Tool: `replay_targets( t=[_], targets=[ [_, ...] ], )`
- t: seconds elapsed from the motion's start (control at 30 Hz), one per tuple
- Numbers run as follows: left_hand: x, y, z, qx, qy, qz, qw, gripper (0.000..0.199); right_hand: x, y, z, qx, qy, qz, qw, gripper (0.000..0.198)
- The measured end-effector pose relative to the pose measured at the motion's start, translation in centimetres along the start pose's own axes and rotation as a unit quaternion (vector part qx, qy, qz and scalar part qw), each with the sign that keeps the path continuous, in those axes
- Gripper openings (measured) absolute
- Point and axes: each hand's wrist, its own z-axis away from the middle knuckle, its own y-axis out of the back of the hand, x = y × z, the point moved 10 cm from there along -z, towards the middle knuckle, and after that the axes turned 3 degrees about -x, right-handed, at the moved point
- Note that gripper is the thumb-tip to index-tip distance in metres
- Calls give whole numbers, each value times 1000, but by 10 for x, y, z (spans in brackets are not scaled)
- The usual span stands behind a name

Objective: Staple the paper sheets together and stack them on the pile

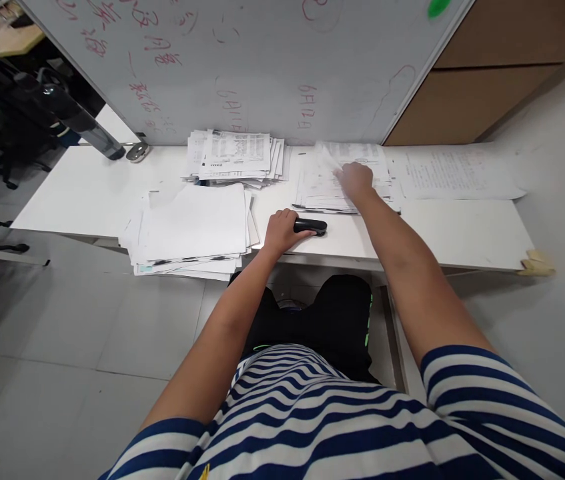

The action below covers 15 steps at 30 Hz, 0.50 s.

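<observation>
My left hand (281,231) is closed around one end of a black stapler (315,227) lying on the desk near its front edge. Farther back, my right hand (356,180) pinches a sheet of paper (329,160) at the top of the right-hand paper stack (322,193). That sheet is smeared by motion, its near side lifted. Left of the stapler lies a large stack of papers (197,220) with a blank sheet on top, jutting over the front edge. Behind it sits a smaller stack of printed papers (239,155).
A whiteboard (262,67) with red writing stands along the back of the white desk (87,187). A dark bottle (87,127) leans near a computer mouse (137,152) at the left. Printed sheets (455,173) lie at the right, beside the wall (562,200).
</observation>
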Motion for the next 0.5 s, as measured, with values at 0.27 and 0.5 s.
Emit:
replay_targets(
  t=[0.27,0.5],
  targets=[
    [0,1,1,5,0,5,1000,50,-5,10,9,8,-6,31,999,70],
    [0,0,1,6,2,6,1000,51,-4,8,8,-34,50,54,997,81]
  ],
)
